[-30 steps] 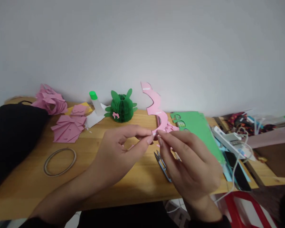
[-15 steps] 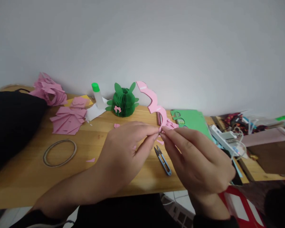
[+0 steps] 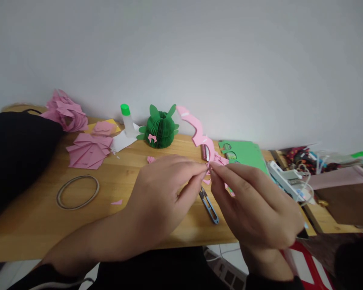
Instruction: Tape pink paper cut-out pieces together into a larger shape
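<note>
Pink scalloped strip (image 3: 197,125) pinched at its near end, pointing to 11 o'clock

The strip is held up above the wooden surface (image 3: 38,229), in front of the person. Its long axis runs from the fingers toward 11 o'clock, where the free end lies. Its rounded lobes bulge toward about 2 o'clock, the hollows open toward 8, and small white patches mark it along its length.

The left hand (image 3: 161,199) and right hand (image 3: 257,205) meet at the near end, the fingers of each closed narrowly on the pink paper; the exact contact is too small to make out.

From that pinch, the green pleated paper figure (image 3: 159,131) stands at 10 o'clock, a pink bow shape (image 3: 152,138) on its front. Farther along the same direction stands a green-capped glue stick (image 3: 127,123). Blue-handled snips (image 3: 210,209) lie at 6, blades toward 11. Green sheets (image 3: 249,153) lie near 3, and a ring-shaped roll (image 3: 60,195) rests well apart at 9.
</note>
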`<state>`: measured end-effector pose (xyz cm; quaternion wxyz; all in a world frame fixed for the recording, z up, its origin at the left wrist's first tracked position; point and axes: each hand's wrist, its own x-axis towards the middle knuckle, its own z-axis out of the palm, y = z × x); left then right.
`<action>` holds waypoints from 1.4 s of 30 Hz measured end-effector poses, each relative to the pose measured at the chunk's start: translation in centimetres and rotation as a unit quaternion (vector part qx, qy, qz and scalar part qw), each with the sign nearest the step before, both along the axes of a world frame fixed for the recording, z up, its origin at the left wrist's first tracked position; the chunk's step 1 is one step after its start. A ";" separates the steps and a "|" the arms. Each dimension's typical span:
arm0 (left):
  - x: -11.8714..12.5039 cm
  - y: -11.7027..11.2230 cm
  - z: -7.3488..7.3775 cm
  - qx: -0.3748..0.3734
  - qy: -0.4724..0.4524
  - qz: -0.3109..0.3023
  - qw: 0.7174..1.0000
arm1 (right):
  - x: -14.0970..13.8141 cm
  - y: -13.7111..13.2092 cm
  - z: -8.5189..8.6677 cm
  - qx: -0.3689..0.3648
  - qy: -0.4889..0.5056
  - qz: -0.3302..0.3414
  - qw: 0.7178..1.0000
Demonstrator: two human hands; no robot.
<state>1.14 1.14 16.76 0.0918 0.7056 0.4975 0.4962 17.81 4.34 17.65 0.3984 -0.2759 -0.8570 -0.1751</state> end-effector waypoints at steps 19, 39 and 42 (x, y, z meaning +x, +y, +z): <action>-0.3 -0.1 -0.5 0.024 0.017 -0.010 1.000 | 0.9 -0.2 -0.1 -0.003 -0.034 0.002 0.999; -0.1 0.0 0.1 -0.029 -0.016 -0.020 0.999 | 0.5 -0.4 -0.4 0.014 -0.003 -0.026 1.000; -0.1 0.2 0.2 -0.053 -0.050 -0.036 0.997 | 0.3 -0.4 -0.3 0.007 0.036 -0.035 0.999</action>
